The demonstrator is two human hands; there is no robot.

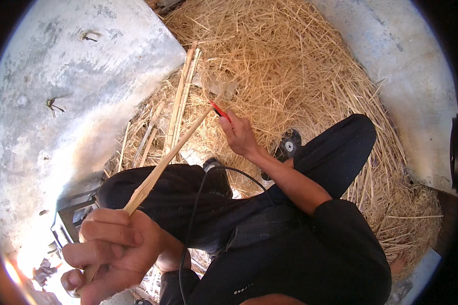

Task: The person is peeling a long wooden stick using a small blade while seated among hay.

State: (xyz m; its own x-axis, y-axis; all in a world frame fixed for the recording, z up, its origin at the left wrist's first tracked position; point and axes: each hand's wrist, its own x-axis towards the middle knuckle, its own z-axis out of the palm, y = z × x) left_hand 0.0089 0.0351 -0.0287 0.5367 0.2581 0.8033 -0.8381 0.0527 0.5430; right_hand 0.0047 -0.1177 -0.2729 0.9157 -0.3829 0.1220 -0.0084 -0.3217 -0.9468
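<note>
A long, pale strip of split wood or bamboo [164, 163] slants from the lower left up toward the middle. Its near end lies in my left hand [114, 251], with the fingers curled round it close to the camera. My right hand [240, 134] grips a slim red-and-black handled tool [221, 113] near the strip's far end. The tool's tip meets or overlaps the strip there; its blade, if any, is too small to make out. Thin, pale shavings [275, 66] cover the ground beyond both hands.
Several longer pale strips [180, 104] lie on the shavings left of my right hand. Grey, worn walls [86, 76] stand at left and at right. My bent legs in black trousers [336, 147] frame the work, and a black cable [197, 198] loops across my lap.
</note>
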